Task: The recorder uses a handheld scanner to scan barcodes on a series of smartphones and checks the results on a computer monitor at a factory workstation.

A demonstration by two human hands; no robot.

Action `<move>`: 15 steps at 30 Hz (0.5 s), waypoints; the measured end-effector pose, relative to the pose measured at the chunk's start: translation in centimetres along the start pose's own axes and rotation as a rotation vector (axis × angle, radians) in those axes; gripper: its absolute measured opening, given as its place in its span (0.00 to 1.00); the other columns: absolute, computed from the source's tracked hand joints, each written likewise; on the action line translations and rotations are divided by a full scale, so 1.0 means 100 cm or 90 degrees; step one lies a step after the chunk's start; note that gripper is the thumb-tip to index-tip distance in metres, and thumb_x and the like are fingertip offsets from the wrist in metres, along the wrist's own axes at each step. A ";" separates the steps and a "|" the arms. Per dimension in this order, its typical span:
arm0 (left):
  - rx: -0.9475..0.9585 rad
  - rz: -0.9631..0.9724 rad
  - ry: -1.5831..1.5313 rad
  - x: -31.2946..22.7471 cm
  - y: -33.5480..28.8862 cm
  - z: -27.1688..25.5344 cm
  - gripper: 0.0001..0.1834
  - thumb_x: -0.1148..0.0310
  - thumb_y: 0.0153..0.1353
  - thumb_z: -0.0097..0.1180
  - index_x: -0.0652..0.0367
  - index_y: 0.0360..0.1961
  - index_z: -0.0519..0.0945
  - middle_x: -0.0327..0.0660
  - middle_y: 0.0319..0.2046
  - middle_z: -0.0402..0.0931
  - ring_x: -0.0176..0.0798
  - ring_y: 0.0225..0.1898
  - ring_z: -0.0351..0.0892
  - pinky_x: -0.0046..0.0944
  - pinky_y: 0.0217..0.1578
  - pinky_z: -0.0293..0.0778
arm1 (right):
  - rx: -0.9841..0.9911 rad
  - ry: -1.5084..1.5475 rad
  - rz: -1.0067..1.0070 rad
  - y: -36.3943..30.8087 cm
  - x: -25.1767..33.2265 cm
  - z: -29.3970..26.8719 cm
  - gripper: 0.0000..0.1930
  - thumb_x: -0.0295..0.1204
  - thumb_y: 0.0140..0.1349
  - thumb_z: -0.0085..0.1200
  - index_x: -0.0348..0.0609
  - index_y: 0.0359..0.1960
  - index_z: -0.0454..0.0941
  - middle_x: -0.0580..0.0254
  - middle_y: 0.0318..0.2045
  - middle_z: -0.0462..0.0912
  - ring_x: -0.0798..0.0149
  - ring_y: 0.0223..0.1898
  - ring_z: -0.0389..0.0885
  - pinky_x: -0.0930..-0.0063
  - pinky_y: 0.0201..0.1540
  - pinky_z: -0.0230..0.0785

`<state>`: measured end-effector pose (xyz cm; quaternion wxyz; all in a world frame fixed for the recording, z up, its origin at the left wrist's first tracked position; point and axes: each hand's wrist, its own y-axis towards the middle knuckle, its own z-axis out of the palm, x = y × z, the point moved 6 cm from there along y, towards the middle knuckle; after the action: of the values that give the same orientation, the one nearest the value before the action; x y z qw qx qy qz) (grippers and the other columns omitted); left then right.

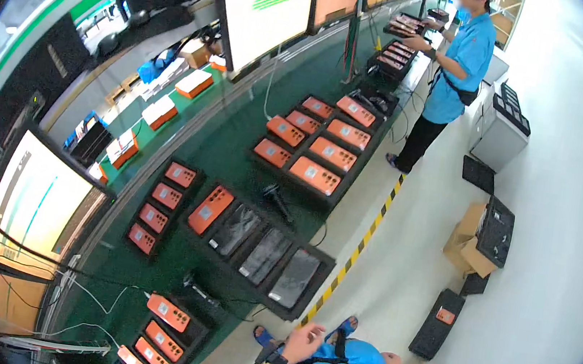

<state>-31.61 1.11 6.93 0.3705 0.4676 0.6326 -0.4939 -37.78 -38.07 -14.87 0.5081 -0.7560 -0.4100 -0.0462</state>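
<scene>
My left hand (304,342) is held in front of my body, just off the near end of a black foam tray (318,287). Its fingers are loosely bent and apart, with nothing in them. In that tray lie an orange phone-like device (211,206) and three dark, flat devices in clear film, one of them a dark device (295,277) nearest my hand. My right hand (392,360) hangs low at my side, partly covered by my blue sleeve; its fingers cannot be made out. A black handheld scanner (201,290) rests on the green bench beside the tray.
More black trays with orange devices (315,175) line the green bench (239,132). Two lit monitors (41,202) stand along it, with cables trailing. A co-worker in blue (459,64) handles trays farther up. On the floor are a cardboard box (467,236) and black trays (438,324).
</scene>
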 end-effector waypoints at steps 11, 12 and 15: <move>0.173 0.101 -0.040 -0.150 0.194 0.125 0.11 0.68 0.59 0.52 0.56 0.44 0.75 0.38 0.28 0.76 0.30 0.24 0.72 0.32 0.28 0.69 | 0.026 0.383 0.060 0.145 0.152 -0.133 0.15 0.36 0.63 0.49 0.41 0.47 0.71 0.58 0.37 0.78 0.60 0.33 0.79 0.65 0.33 0.75; 0.145 0.130 -0.049 -0.158 0.217 0.126 0.11 0.69 0.58 0.52 0.55 0.42 0.75 0.39 0.28 0.76 0.32 0.23 0.72 0.34 0.26 0.68 | 0.021 0.366 0.074 0.168 0.166 -0.143 0.15 0.36 0.63 0.49 0.41 0.47 0.71 0.58 0.37 0.78 0.60 0.33 0.79 0.65 0.33 0.75; 0.108 0.169 -0.081 -0.176 0.283 0.123 0.12 0.68 0.58 0.51 0.54 0.44 0.75 0.38 0.28 0.76 0.32 0.23 0.72 0.34 0.26 0.69 | 0.064 0.359 0.068 0.229 0.207 -0.163 0.16 0.36 0.63 0.49 0.42 0.49 0.70 0.58 0.37 0.78 0.58 0.34 0.80 0.64 0.32 0.75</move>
<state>0.68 -12.70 12.45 0.4307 0.5447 0.4966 -0.5207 -3.23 -42.71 -13.76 0.6409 -0.7075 -0.2140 -0.2073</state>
